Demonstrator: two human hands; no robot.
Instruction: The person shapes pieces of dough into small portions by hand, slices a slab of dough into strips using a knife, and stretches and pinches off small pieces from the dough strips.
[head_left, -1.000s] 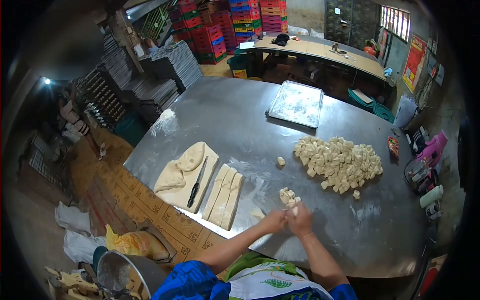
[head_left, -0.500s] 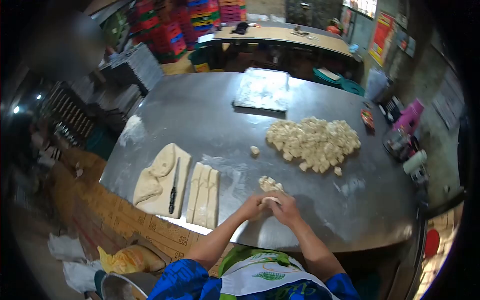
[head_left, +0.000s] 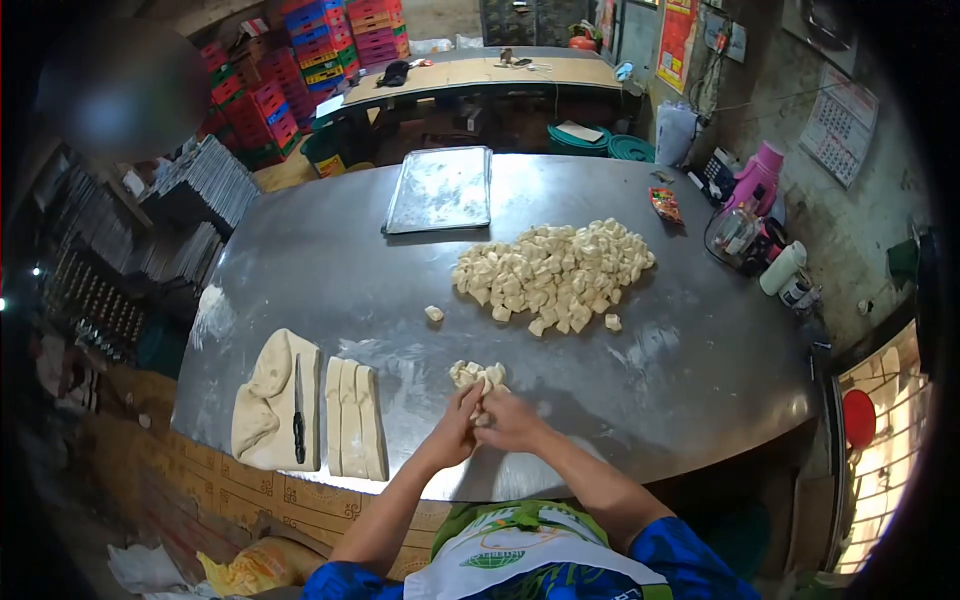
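Close together near the front edge of the metal table [head_left: 330,230], my left hand [head_left: 456,432] and my right hand [head_left: 508,421] are closed round pale dough, partly hidden by the fingers. Small cut dough pieces [head_left: 478,373] lie just beyond my fingertips. Farther back is a large heap of dough pieces [head_left: 555,270], with one loose piece [head_left: 434,313] to its left. Left of my hands lie dough strips [head_left: 354,420] side by side, then a thick folded dough slab [head_left: 262,410] with a black-handled knife [head_left: 298,425] on it.
A floured metal tray [head_left: 440,190] sits at the table's far side. A red packet [head_left: 665,205], pink thermos [head_left: 760,180] and white bottle [head_left: 783,268] stand or lie at the right. Flour [head_left: 213,315] is at the left edge. Stacked crates [head_left: 320,45] are behind.
The view has swung right, so the table's contents appear farther left. My hands have stayed together near the small dough pieces, with their fingers shifted around the dough.
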